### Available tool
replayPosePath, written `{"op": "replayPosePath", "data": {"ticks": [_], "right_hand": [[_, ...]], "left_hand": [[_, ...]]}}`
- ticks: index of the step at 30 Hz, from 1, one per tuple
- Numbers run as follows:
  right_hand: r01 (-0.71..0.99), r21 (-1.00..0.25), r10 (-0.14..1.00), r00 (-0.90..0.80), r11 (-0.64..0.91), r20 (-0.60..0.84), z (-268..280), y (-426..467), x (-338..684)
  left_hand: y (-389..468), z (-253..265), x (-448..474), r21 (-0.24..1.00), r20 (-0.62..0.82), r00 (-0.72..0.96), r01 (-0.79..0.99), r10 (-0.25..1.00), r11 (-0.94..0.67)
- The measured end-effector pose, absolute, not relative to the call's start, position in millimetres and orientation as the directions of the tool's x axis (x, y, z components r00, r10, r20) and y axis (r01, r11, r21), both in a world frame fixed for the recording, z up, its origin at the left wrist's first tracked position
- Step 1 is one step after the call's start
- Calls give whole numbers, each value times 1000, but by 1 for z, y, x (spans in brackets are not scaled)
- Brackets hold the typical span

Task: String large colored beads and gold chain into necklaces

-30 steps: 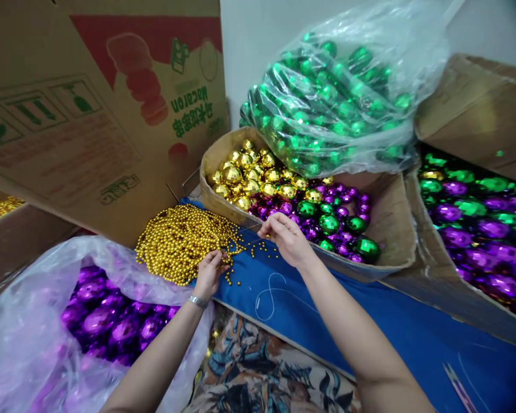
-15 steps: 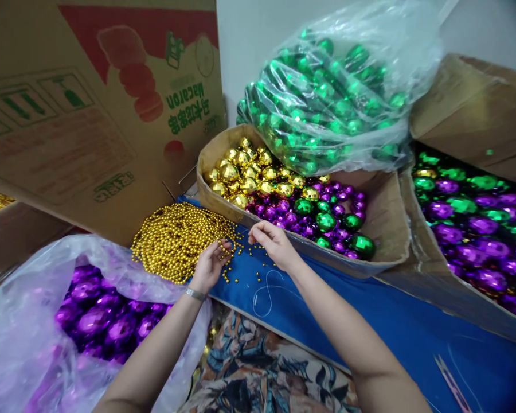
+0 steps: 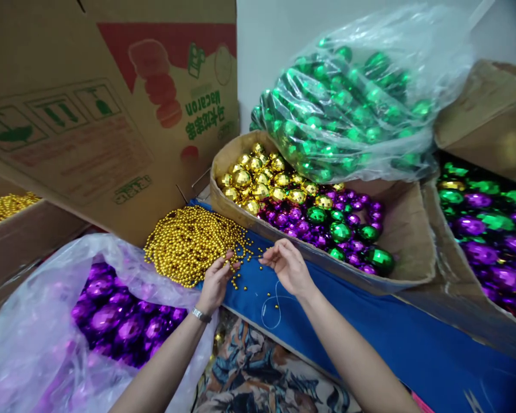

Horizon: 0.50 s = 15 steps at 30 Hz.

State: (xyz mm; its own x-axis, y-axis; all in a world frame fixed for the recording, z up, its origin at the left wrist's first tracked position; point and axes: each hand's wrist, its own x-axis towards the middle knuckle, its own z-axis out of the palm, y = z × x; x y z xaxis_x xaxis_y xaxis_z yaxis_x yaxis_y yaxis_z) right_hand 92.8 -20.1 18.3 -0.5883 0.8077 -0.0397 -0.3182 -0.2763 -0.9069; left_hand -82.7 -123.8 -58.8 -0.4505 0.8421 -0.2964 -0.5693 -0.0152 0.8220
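- A tall printed carton (image 3: 124, 143), its lettering upside down, leans in behind the heap of gold beads (image 3: 184, 246) and walls off my far left.
- A bulging clear bag of green baubles (image 3: 344, 109) rests over the back of the shallow cardboard box (image 3: 413, 241) ahead, covering part of it.
- The gold beads are small, round and shiny, piled on smooth blue cloth (image 3: 348, 327), with a few strays lying between my hands.
- My left hand (image 3: 217, 282) is at the pile's near right edge, fingers half curled; my right hand (image 3: 290, 265) is apart from it, by the box, fingers bent. I cannot tell whether either pinches anything.
- A thin, clear thread (image 3: 272, 312) loops on the cloth below my right hand.
- The shallow box holds faceted gold balls at left, purple and green ones at right.
- Cloudy plastic (image 3: 30, 321) at my left wraps glossy purple balls (image 3: 120, 321).
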Motion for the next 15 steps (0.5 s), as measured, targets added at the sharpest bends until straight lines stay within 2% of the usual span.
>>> {"op": "replayPosePath", "data": {"ticks": [5, 8, 12, 15], "right_hand": [[-122, -973, 836, -539, -195, -100, -11, -27, 93], [-110, -976, 830, -548, -190, -100, -16, -27, 91], [-215, -947, 830, -552, -238, -83, -14, -29, 88], [-245, -928, 837, -536, -281, -112, -14, -31, 90]], "left_hand": [[-126, -60, -82, 948, -177, -561, -318, 809, -13], [-126, -59, -79, 977, -132, -516, -213, 846, 22], [-127, -61, -75, 955, -236, -487, -277, 841, 108], [-126, -65, -73, 929, -286, -534, -358, 795, 94]]}}
